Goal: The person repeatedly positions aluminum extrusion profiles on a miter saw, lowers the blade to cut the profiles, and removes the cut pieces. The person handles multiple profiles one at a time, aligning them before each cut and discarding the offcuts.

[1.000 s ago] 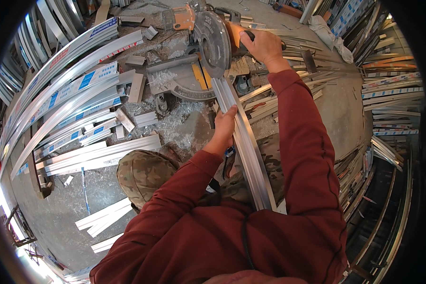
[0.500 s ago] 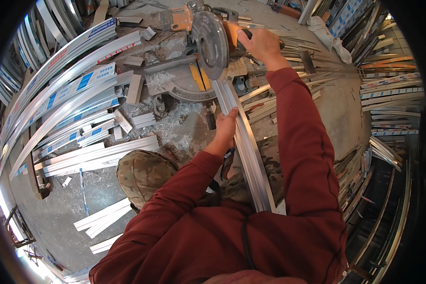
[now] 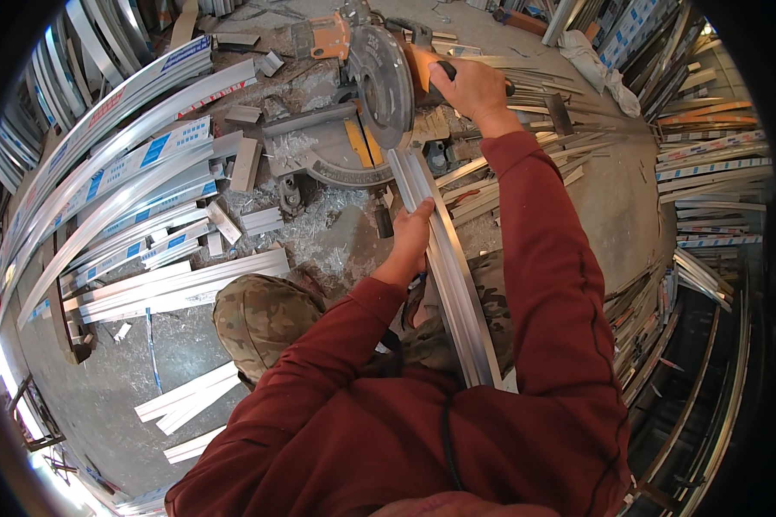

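Observation:
With fingers wrapped round its side, my left hand [image 3: 412, 231] grips a long silver metal profile [image 3: 447, 258], which slopes from my lap up toward the saw. My right hand [image 3: 476, 86] is closed on the dark handle of an orange miter saw [image 3: 419, 72]. The saw's round dark blade guard [image 3: 383, 84] stands raised above its turntable [image 3: 336, 153], which has a yellow insert with a slot. The profile's far end lies at the front edge of the turntable, close to the guard; exact contact there is hard to tell.
Stacks of long profiles [image 3: 129, 177] with blue-marked film fill the left side. Short offcuts [image 3: 246, 164] and metal shavings lie around the saw. More strips [image 3: 569, 142] are strewn on the floor at right, and a rack of profiles [image 3: 711, 177] stands at the far right.
My right hand and the saw handle have shifted slightly down and to the left, and the saw head with them. The left hand and the profile have barely moved.

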Demonstrator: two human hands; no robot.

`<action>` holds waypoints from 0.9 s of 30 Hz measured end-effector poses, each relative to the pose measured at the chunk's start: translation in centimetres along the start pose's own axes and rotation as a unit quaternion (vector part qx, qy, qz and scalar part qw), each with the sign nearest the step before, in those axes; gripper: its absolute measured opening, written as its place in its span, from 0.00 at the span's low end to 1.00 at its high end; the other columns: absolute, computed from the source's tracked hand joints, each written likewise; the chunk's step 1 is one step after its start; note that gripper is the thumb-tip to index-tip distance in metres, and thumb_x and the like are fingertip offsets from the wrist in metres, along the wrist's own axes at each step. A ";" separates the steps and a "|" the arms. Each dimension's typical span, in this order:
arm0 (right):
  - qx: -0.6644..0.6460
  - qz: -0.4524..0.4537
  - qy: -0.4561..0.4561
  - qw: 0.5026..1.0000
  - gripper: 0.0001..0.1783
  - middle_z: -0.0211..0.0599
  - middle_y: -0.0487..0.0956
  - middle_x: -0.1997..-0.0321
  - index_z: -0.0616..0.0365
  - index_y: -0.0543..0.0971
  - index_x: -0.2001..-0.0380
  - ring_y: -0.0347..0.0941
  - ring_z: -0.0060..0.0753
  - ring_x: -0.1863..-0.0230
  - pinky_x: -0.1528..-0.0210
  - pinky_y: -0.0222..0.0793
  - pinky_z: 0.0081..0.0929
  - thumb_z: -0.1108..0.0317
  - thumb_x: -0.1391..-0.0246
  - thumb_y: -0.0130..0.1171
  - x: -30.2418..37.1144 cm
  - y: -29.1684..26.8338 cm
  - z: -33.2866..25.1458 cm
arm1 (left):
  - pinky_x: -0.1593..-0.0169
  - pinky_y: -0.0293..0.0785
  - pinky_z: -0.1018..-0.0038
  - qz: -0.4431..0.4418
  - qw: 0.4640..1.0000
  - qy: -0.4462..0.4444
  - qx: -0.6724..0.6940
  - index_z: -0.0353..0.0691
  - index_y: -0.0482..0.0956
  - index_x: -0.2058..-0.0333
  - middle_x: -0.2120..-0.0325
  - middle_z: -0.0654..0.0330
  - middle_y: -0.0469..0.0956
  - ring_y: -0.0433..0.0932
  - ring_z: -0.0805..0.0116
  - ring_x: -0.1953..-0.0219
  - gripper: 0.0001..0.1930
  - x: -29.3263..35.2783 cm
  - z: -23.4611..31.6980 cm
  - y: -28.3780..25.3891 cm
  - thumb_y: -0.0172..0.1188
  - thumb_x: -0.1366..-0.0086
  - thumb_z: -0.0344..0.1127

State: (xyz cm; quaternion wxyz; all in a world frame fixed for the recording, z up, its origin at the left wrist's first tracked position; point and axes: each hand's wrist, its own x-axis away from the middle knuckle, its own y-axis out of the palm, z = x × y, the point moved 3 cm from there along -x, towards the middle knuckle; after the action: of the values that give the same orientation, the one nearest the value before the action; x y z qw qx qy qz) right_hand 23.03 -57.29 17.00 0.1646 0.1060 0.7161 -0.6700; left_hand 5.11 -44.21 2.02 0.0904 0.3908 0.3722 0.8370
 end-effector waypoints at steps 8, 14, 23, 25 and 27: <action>-0.002 0.019 -0.014 1.000 0.28 0.45 0.82 0.74 0.51 0.86 0.66 0.79 0.51 0.70 0.65 0.74 0.43 0.39 0.42 0.48 0.3 0.2 0.0 | 0.66 0.81 0.64 0.005 1.000 -0.001 -0.003 0.35 0.68 0.47 0.61 0.56 0.77 0.80 0.63 0.65 0.18 -0.2 0.0 -0.2 0.54 0.29 0.40; 0.033 -0.022 0.009 0.999 0.27 0.42 0.83 0.75 0.45 0.87 0.60 0.80 0.46 0.72 0.65 0.75 0.41 0.39 0.43 0.49 -0.5 0.2 0.6 | 0.66 0.81 0.62 0.009 1.000 0.007 -0.008 0.35 0.68 0.46 0.61 0.55 0.77 0.80 0.62 0.65 0.18 -1.2 -1.0 -0.6 0.54 0.30 0.40; 0.025 -0.039 0.014 0.999 0.27 0.42 0.83 0.75 0.47 0.87 0.63 0.80 0.47 0.72 0.65 0.74 0.42 0.39 0.43 0.48 -1.0 -0.3 0.1 | 0.65 0.81 0.63 0.012 1.000 0.006 -0.015 0.35 0.69 0.46 0.61 0.55 0.77 0.80 0.62 0.65 0.18 -1.9 -1.5 -1.1 0.53 0.30 0.39; 0.030 -0.032 0.013 0.999 0.27 0.42 0.83 0.75 0.46 0.87 0.62 0.80 0.47 0.72 0.65 0.74 0.42 0.39 0.43 0.47 -0.9 -0.1 0.3 | 0.65 0.81 0.63 0.013 1.000 0.009 -0.015 0.35 0.69 0.47 0.61 0.55 0.77 0.80 0.62 0.66 0.18 -1.6 -1.3 -0.9 0.53 0.30 0.39; 0.027 -0.024 0.008 0.999 0.28 0.42 0.83 0.75 0.46 0.87 0.62 0.80 0.47 0.72 0.65 0.75 0.42 0.39 0.43 0.47 -0.8 0.1 0.4 | 0.65 0.81 0.63 0.017 1.000 0.012 -0.014 0.35 0.69 0.47 0.61 0.56 0.77 0.80 0.62 0.66 0.18 -1.4 -1.1 -0.7 0.53 0.30 0.39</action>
State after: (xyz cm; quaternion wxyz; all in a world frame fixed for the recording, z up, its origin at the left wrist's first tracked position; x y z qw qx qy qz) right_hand 23.80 -57.62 17.17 0.1401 0.0986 0.7011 -0.6922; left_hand 5.13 -44.95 0.28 0.0772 0.3855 0.3551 0.8481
